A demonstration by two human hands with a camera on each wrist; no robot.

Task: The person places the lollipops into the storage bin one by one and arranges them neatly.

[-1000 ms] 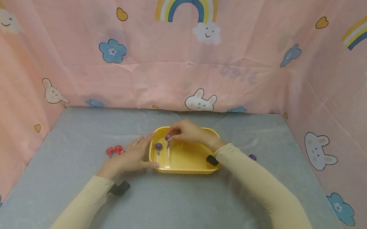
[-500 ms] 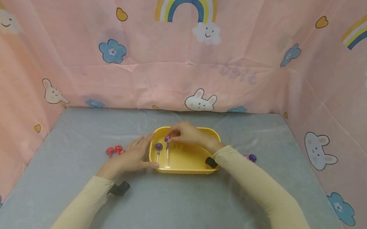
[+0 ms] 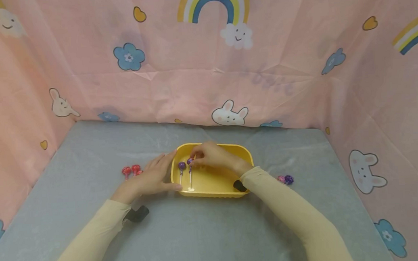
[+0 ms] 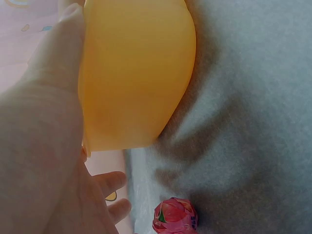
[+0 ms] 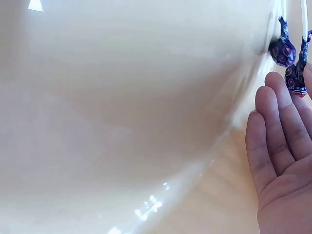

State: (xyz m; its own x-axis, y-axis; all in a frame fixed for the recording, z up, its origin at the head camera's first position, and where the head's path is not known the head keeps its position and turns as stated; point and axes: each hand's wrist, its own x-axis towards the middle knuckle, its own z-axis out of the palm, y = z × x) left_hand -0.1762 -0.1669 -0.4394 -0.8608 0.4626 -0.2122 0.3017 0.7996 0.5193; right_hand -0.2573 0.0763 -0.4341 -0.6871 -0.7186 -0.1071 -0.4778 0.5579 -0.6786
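My right hand (image 3: 214, 156) is inside the yellow plastic basin (image 3: 217, 195), pinching a purple-wrapped lollipop (image 3: 190, 169) at its head. The white stick of this lollipop points toward the near wall. Just left of it lies another purple lollipop (image 3: 181, 166), its stick in the same direction; both heads also show at the right edge of the right wrist view. My left hand (image 3: 150, 177) rests against the basin's left end, fingers extended along the far part and thumb at the near corner. In the left wrist view a red-wrapped lollipop (image 4: 175, 216) lies below the fingers.
Several red lollipops (image 3: 131, 170) lie left of the basin, partly hidden by my left hand. To the right, a pink lollipop (image 3: 281, 179) and a purple one (image 3: 289, 179) show beside my right sleeve. A pink patterned cloth (image 3: 177, 92) encloses the grey table (image 3: 216, 235).
My right hand has shifted slightly left and nearer with the lollipop, close to the other one. The sleeve has uncovered the lollipops at the right. The left hand stays put.
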